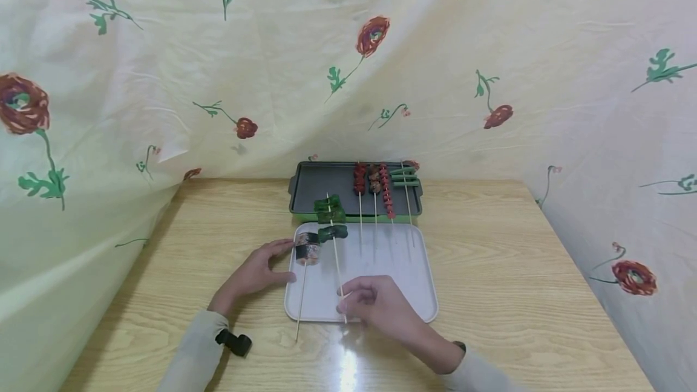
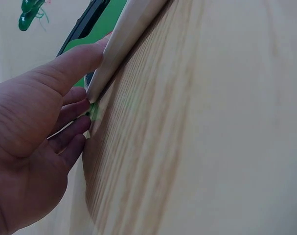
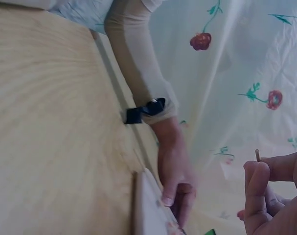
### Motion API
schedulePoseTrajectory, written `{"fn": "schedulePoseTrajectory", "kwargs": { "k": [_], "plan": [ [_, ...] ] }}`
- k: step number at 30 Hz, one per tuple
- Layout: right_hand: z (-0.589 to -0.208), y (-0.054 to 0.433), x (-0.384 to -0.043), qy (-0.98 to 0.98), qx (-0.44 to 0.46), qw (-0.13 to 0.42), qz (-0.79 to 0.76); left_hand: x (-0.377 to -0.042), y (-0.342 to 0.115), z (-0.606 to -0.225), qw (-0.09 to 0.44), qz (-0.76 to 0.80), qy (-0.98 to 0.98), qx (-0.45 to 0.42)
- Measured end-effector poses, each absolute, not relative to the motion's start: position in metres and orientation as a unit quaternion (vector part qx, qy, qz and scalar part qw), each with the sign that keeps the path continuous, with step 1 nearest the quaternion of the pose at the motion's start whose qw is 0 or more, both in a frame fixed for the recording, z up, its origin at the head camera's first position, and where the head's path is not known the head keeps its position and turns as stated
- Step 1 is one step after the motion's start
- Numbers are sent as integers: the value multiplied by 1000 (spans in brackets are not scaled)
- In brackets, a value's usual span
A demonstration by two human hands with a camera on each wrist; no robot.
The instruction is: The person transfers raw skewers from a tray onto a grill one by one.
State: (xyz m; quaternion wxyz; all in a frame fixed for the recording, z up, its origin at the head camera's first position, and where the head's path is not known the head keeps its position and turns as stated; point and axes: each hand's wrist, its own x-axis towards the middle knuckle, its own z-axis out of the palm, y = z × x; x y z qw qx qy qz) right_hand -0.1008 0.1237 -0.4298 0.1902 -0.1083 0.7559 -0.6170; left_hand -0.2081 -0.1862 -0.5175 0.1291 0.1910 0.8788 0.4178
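My right hand [image 1: 376, 304] pinches the lower stick of a green pepper skewer [image 1: 331, 216], whose pieces hang over the back of the white tray [image 1: 381, 271]. In the right wrist view the stick's end pokes out between the fingertips of that hand [image 3: 275, 191]. My left hand [image 1: 258, 271] touches the tray's left rim with its fingers fairly straight; the left wrist view shows this hand [image 2: 45, 112] at the tray's edge [image 2: 124, 44]. On the tray's left side lies a skewer with a dark-banded, pinkish piece [image 1: 307, 250], its stick reaching past the front rim.
Behind the tray stands a dark grill pan [image 1: 327, 177] with a green base. Along its right side lie a red meat skewer [image 1: 359, 179], a brown meat skewer [image 1: 374, 180], a thin pink skewer [image 1: 386, 189] and a green stalk skewer [image 1: 404, 178]. A flowered cloth [image 1: 305, 65] hangs behind.
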Motion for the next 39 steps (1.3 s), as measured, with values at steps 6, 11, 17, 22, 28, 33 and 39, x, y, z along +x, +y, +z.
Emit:
{"fn": "schedulePoseTrajectory", "kwargs": {
  "k": [6, 11, 17, 22, 28, 33, 39],
  "plan": [
    [-419, 123, -120, 757, -98, 179, -621, -207, -186, -520, 127, 416, 881, 189],
    [-415, 125, -136, 759, -80, 178, -622, -205, -187, -520, 127, 414, 881, 190],
    [-416, 124, -157, 765, -69, 174, -617, -203, -187, -518, 130, 421, 878, 186],
    [-417, 121, -178, 775, -45, 170, -608, -203, -186, -516, 133, 420, 879, 180],
    [-420, 120, -200, 773, -36, 162, -612, -204, -186, -518, 132, 419, 880, 181],
    [-424, 117, -215, 770, -19, 165, -616, -205, -186, -519, 132, 414, 882, 183],
    [-426, 113, -229, 761, -2, 174, -625, -208, -186, -518, 128, 410, 884, 185]
  ]
}}
